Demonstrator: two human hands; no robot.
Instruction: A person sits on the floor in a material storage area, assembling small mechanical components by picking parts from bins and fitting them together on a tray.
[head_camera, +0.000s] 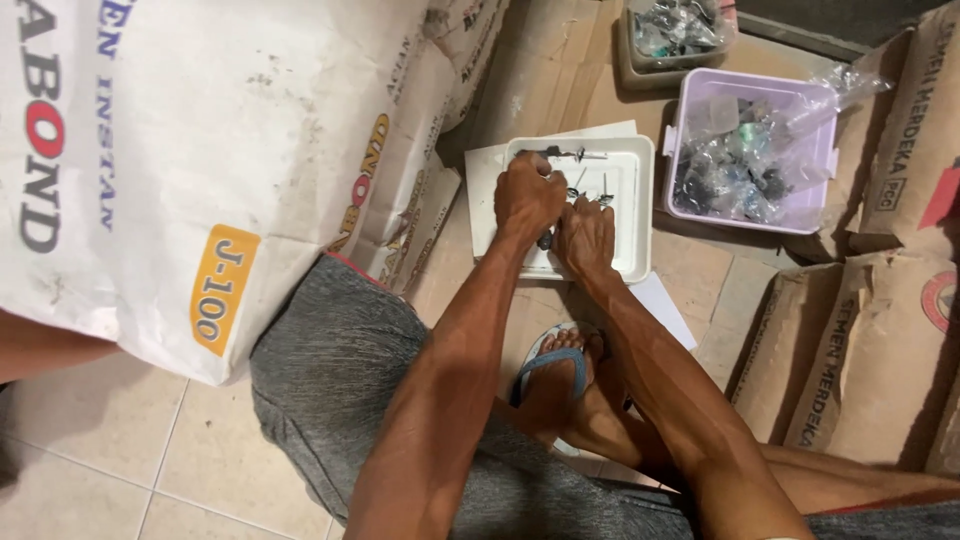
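Working over a white tray, the left hand is clenching something unseen. The right hand is pinching a small metal screw, its long axis pointing far.

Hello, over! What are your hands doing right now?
Left hand and right hand together over white tray, fingers pinching a small dark part. Loose metal bits in tray. Purple tub stands alongside, nothing blocking.

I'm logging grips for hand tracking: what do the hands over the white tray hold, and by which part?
Both hands close together on a small dark part over the white tray; where exactly they grip it cannot be told.
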